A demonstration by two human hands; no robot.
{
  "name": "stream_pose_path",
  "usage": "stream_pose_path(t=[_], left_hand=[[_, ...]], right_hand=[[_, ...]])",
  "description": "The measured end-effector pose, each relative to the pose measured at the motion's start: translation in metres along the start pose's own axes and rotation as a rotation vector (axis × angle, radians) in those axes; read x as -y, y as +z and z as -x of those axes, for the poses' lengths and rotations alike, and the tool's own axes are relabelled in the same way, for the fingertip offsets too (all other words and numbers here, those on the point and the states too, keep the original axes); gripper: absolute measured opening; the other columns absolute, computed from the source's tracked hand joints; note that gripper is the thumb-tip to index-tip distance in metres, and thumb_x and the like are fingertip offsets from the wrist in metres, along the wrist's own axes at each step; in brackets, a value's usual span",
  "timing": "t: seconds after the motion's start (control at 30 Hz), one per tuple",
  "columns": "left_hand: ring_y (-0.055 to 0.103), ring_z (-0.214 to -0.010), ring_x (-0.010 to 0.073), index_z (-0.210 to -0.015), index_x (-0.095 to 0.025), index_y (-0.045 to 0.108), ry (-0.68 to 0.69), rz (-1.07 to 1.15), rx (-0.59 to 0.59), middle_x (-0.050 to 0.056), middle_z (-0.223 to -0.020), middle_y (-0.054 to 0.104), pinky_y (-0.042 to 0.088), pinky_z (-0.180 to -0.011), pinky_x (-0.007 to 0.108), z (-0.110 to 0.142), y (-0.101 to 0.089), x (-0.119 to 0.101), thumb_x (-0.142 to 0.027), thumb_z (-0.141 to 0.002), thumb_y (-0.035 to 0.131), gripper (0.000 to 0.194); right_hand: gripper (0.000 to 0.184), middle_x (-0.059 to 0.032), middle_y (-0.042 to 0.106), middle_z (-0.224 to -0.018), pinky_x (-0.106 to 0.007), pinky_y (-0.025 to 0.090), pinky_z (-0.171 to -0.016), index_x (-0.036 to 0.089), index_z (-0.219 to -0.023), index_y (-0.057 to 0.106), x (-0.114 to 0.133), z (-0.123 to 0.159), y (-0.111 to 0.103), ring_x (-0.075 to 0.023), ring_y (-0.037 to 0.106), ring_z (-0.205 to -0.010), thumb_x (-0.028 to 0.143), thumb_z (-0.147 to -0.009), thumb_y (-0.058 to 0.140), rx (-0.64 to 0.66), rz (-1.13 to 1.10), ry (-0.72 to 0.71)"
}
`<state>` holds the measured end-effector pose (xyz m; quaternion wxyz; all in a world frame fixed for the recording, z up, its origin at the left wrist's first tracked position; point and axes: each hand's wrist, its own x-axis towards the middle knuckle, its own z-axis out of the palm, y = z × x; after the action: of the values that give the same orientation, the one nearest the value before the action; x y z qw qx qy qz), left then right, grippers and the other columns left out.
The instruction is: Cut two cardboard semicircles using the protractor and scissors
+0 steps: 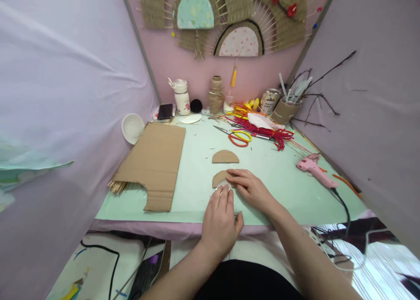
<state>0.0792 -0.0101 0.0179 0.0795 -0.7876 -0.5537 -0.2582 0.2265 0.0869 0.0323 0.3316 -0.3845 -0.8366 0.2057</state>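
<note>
From where I'm standing, the left hand (219, 219) is covering most of a pale piece (224, 184), so I'm not making out what it is. The right hand (254, 191) is hiding the right end of the lower half-disc (218, 178). The cardboard (159, 155) is concealing all but the ends of some sticks (118, 187). Lettering on the can (270, 100) is looking too small to read. Up top, the wall fans (238, 5) are running out of view; below, both forearms (183, 273) are doing likewise.
</note>
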Motion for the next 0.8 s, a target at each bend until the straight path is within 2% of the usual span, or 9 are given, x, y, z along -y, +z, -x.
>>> stream_pose_path(t=[0.13, 0.27, 0.37, 0.5, 0.63, 0.73, 0.8], left_hand=[[0.041, -0.135, 0.0317, -0.133, -0.004, 0.047, -0.02, -0.007, -0.005, 0.02, -0.142, 0.049, 0.045, -0.103, 0.045, 0.0, 0.0, -0.003, -0.026, -0.086, 0.049, 0.052], [0.037, -0.137, 0.0319, -0.135, -0.005, 0.046, -0.031, 0.009, 0.061, 0.019, -0.146, 0.043, 0.044, -0.104, 0.045, 0.0, -0.004, -0.001, -0.031, -0.084, 0.053, 0.057], [0.038, -0.137, 0.0317, -0.136, -0.005, 0.045, 0.022, 0.034, 0.117, 0.019, -0.147, 0.043, 0.043, -0.105, 0.045, -0.002, -0.01, 0.01, -0.031, -0.083, 0.054, 0.059], [0.04, -0.136, 0.0304, -0.136, -0.008, 0.045, 0.13, 0.06, 0.193, 0.017, -0.147, 0.044, 0.043, -0.105, 0.044, -0.009, -0.019, 0.028, -0.021, -0.079, 0.053, 0.059], [0.041, -0.135, 0.0326, -0.134, -0.007, 0.048, 0.186, 0.035, 0.198, 0.018, -0.146, 0.045, 0.043, -0.106, 0.046, -0.014, -0.019, 0.037, -0.018, -0.077, 0.055, 0.058], [0.046, -0.131, 0.0343, -0.13, -0.005, 0.051, 0.235, 0.008, 0.156, 0.022, -0.141, 0.049, 0.047, -0.101, 0.046, -0.014, -0.013, 0.038, -0.024, -0.082, 0.058, 0.053], [0.049, -0.128, 0.0343, -0.13, -0.005, 0.05, 0.26, -0.009, 0.125, 0.023, -0.139, 0.05, 0.049, -0.099, 0.045, -0.014, -0.008, 0.037, -0.028, -0.084, 0.058, 0.052]], right_hand=[[0.039, -0.0073, 0.065, -0.126, -0.047, 0.05, -0.098, 0.023, -0.111, 0.072, 0.0, 0.0, 0.001, -0.0237, 0.058, -0.116, 0.009, -0.086, 0.045, 0.006, 0.002, -0.009], [0.04, -0.0071, 0.065, -0.126, -0.046, 0.05, -0.098, 0.024, -0.111, 0.072, -0.002, 0.001, 0.003, -0.0235, 0.058, -0.116, 0.009, -0.086, 0.046, -0.005, 0.0, -0.008], [0.04, -0.0062, 0.066, -0.125, -0.046, 0.05, -0.098, 0.026, -0.11, 0.072, -0.005, 0.0, 0.004, -0.0236, 0.058, -0.116, 0.008, -0.085, 0.047, -0.017, -0.001, -0.002], [0.039, -0.0074, 0.066, -0.125, -0.047, 0.049, -0.099, 0.024, -0.11, 0.073, -0.005, -0.001, 0.005, -0.0241, 0.057, -0.117, 0.008, -0.085, 0.047, 0.001, 0.012, 0.009], [0.039, -0.0092, 0.064, -0.127, -0.045, 0.048, -0.1, 0.022, -0.111, 0.072, 0.002, -0.001, 0.005, -0.0232, 0.057, -0.118, 0.007, -0.085, 0.047, 0.045, 0.085, 0.027], [0.036, -0.0046, 0.065, -0.127, -0.037, 0.049, -0.1, 0.026, -0.111, 0.072, 0.003, -0.008, -0.007, -0.0194, 0.059, -0.117, 0.01, -0.086, 0.05, 0.114, 0.167, 0.05], [0.034, -0.0025, 0.066, -0.125, -0.034, 0.049, -0.098, 0.028, -0.111, 0.071, -0.006, -0.022, -0.025, -0.0183, 0.06, -0.115, 0.012, -0.088, 0.051, 0.148, 0.26, 0.124]])
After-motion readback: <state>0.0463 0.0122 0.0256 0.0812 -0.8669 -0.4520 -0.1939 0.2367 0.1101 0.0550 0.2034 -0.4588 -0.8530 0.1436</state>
